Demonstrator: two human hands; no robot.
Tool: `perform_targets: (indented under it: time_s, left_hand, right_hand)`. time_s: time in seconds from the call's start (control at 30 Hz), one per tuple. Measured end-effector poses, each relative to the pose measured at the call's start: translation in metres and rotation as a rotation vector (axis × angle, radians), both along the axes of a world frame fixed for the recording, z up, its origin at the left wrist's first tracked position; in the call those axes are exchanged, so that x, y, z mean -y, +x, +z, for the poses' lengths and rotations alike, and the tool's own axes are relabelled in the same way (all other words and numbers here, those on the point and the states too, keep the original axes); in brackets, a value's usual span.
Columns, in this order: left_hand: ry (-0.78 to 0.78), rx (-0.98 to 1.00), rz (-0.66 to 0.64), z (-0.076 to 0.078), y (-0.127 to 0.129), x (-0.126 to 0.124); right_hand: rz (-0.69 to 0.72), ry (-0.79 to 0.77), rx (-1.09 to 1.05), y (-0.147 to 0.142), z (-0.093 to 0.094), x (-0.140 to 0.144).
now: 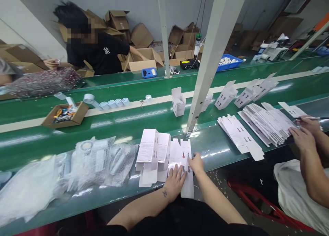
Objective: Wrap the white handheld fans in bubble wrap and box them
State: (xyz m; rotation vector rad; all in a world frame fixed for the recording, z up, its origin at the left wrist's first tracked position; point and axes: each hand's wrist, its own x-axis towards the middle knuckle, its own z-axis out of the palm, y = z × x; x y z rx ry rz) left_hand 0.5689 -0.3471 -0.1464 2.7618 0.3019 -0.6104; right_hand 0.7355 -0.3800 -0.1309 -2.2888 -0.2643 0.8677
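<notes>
1. Pressing flat: the left hand (174, 183) lies palm down, fingers spread and pointing away from the body, on a flat white die-cut carton blank printed with small dark figures (185, 167). Its forearm comes in from the lower left, a small dark tattoo showing near the wrist.
2. Right hand (196, 162): set just beside the left, fingers curled, fingertips on the same blank near its printed figures. Whether it pinches an edge or only presses cannot be told. Its forearm runs in from the lower right.
3. Carton blank: lies at the near edge of the green belt surface (115, 124), its lower end hanging past the rim.
4. Folded white cartons with printed text panels (151, 150): a loose pile touching the blank on its left.
5. Clear plastic bags of pale parts (97, 160): heaped further left on the surface.
6. Fanned stack of white carton blanks (267, 123): well apart to the right, under the hands of a second person (303, 136).
7. Open brown cardboard tray of small coloured items (65, 114): on the far belt, left.
8. White metal post (205, 68): slanting up from the surface just behind the blank.
</notes>
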Motion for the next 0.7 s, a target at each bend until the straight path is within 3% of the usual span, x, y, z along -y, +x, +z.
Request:
perform_targets:
  time_s: [0.07,0.13,0.23,0.3,0.37,0.43,0.53,0.7]
  left_hand:
    - [-0.036,0.050,0.008,-0.005,-0.005,-0.005]
    - [-0.114,0.072,-0.012,0.012,-0.006,-0.014]
    - [-0.344,0.161,-0.040,0.066,0.006,-0.032]
    - [-0.493,0.378,-0.002,0.111,0.017,-0.048]
    - [-0.474,0.620,0.129,0.153,0.026,-0.064]
    - [-0.387,0.653,0.174,0.184,0.026,-0.077]
    - [-0.296,0.615,0.190,0.204,0.010,-0.083]
    - [-0.313,0.689,0.292,0.212,-0.038,-0.085]
  right_hand:
    - [0.003,0.081,-0.091,0.002,0.006,0.001]
    - [0.006,0.181,-0.150,0.008,0.018,0.009]
    - [0.004,0.329,-0.154,0.015,0.053,0.030]
    - [0.059,0.408,-0.113,0.011,0.084,0.046]
    - [0.191,0.476,-0.029,-0.006,0.115,0.059]
    - [0.294,0.528,0.054,-0.031,0.138,0.068]
    - [0.271,0.580,0.100,-0.072,0.155,0.072]
    - [0.268,0.703,-0.034,-0.109,0.159,0.069]
